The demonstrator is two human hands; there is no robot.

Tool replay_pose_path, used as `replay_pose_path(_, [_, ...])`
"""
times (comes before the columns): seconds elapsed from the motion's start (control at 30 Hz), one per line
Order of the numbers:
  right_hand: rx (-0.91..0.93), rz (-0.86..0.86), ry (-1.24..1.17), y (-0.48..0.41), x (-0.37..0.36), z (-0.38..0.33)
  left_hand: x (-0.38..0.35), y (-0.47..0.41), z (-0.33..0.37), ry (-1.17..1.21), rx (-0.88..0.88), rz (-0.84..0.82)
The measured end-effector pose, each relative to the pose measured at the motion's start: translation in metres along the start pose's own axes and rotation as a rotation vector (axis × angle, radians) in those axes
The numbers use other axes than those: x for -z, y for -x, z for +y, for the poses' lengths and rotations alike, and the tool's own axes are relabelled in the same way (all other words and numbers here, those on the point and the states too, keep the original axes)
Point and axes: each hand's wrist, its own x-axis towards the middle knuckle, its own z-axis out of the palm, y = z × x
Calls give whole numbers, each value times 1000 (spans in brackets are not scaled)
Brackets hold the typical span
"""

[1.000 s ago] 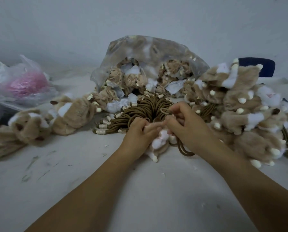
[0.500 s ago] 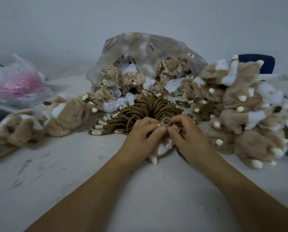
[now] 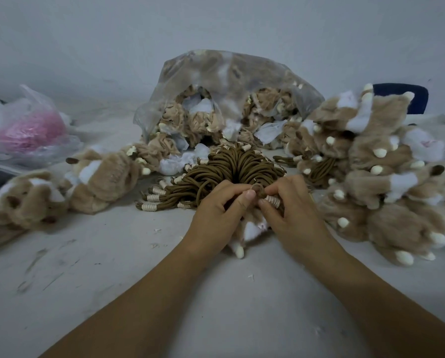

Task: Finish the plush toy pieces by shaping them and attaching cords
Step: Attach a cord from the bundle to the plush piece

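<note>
Plush piece [image 3: 249,229]: on table [image 3: 112,280], held between both hands.
Left hand [image 3: 216,215]: curled round plush, thumb against cord [image 3: 272,201].
Right hand [image 3: 296,215]: pinching cord's ribbed end, seemingly mid-attachment.
Done: corded pile [image 3: 384,177], right.
Remaining: bagful [image 3: 229,81] unfinished.
Changed: hands closer than a second ago.

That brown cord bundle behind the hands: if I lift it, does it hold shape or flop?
Probably floppy: the cord bundle lies in loose curved loops fanned on the table. Likely light, being thin cords. Loops overlap, so neighbours may tangle and drag along.
</note>
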Motion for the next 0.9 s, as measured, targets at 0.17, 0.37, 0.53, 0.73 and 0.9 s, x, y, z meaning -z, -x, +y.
replay_pose_path(0.17, [47,-11,53,-3,4,-5,2,-2,0,117,108,26])
replay_pose_path(0.37, [92,-76,194,-5,9,-10,2,-2,2,281,212,28])
replay_pose_path(0.53, [117,-9,214,-5,6,-16,1,-3,0,381,283,51])
replay_pose_path(0.73, [126,5,179,-5,5,-16,0,-3,1,489,355,-4])
replay_pose_path(0.9, [158,-4,150,-4,3,-18,0,-4,1,552,395,-27])
